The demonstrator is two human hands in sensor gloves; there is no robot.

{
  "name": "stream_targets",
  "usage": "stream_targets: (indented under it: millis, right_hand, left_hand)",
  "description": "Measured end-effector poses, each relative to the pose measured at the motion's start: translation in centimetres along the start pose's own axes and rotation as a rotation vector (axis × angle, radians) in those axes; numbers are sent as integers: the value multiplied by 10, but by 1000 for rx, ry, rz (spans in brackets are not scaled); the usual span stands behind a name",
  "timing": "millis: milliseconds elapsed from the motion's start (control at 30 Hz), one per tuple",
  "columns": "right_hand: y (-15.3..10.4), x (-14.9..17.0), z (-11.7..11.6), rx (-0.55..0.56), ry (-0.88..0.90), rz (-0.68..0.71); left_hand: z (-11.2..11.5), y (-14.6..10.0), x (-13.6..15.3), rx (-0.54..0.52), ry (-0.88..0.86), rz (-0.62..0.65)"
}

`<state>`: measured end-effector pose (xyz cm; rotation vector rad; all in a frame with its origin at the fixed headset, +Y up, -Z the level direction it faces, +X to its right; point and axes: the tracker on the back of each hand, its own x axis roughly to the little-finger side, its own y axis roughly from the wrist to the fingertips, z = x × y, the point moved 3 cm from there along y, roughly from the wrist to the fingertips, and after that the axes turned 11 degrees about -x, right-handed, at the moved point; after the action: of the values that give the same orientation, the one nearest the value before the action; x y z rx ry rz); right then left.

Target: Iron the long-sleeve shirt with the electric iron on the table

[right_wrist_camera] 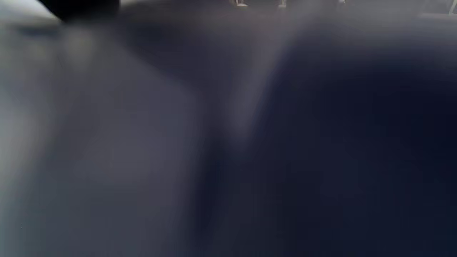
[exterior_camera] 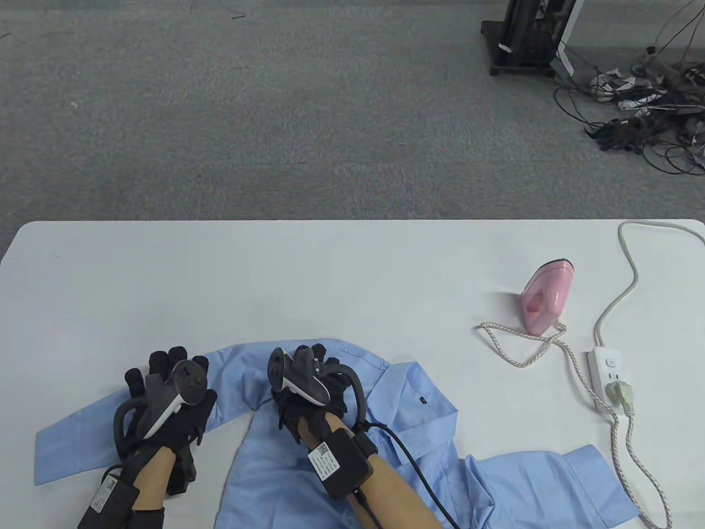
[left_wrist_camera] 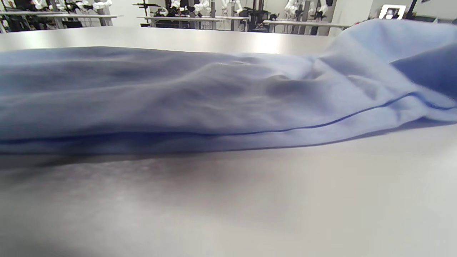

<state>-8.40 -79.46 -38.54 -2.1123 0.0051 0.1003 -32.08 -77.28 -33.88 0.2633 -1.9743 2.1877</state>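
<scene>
A light blue long-sleeve shirt (exterior_camera: 418,419) lies crumpled along the near edge of the white table (exterior_camera: 275,275). My left hand (exterior_camera: 165,380) rests flat on the left sleeve, fingers spread. My right hand (exterior_camera: 314,363) rests on the shoulder area near the collar, fingers forward. The left wrist view shows the sleeve (left_wrist_camera: 178,96) lying on the table; no fingers show there. The right wrist view is a dark blur close to the cloth. A pink iron (exterior_camera: 545,297) stands on its heel at the right, apart from both hands.
The iron's braided cord (exterior_camera: 523,352) loops toward a white power strip (exterior_camera: 608,380) at the right, with a grey cable (exterior_camera: 628,286) running to the far edge. The floor beyond holds a black stand (exterior_camera: 523,38) and tangled cables.
</scene>
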Motion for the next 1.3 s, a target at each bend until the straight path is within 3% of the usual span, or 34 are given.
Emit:
stream_targets:
  millis: [100, 300, 467, 633, 733, 1067, 1200, 1300]
  right_hand:
    - [6, 26, -6, -85, 19, 18]
    - [-2, 137, -20, -249, 63, 29]
    - [-16, 230, -35, -306, 186, -39]
    - [-24, 296, -43, -325, 275, -63]
    - [-26, 314, -45, -332, 340, -77]
    - [-27, 331, -47, -326, 358, -104]
    - [-27, 331, -47, -327, 351, -99]
    - [-28, 328, -47, -302, 329, -82]
  left_hand:
    - [2, 1, 4, 9, 23, -15]
    - [7, 4, 13, 43, 133, -96]
    - [15, 4, 9, 80, 153, -96]
    - [31, 11, 10, 121, 217, -111]
    - [38, 10, 8, 179, 80, -118]
    - [38, 4, 3, 219, 109, -101]
    - [37, 4, -12, 148, 73, 16]
    - [33, 2, -20, 152, 154, 3]
